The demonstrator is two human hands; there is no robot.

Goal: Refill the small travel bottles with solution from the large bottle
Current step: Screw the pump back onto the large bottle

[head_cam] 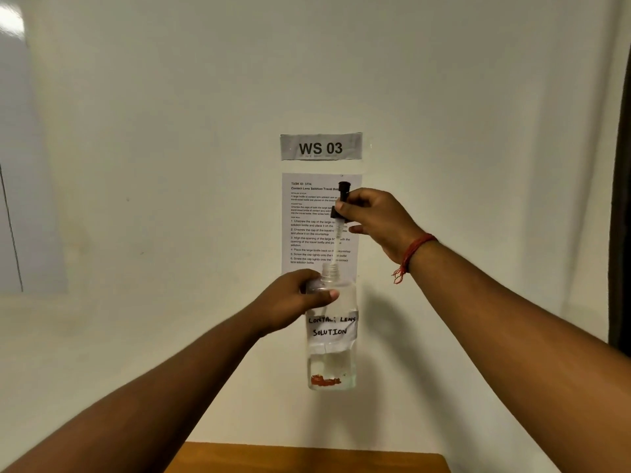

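Bottle held up, pump top pulled out

Left hand (293, 302) has its grip tight around the big clear bottle (333, 336), up in front of the wall above the desk (307, 457). Right hand (372, 220) pinches the black pump top (342, 201), lifted above the bottle's open neck, its thin tube hanging down.

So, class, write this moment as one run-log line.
left hand: grips large bottle | right hand: holds black pump cap, tube above open neck | table: below

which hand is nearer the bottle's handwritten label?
Left. The left hand grips the large bottle just above the label; the right hand holds the pump cap higher up.
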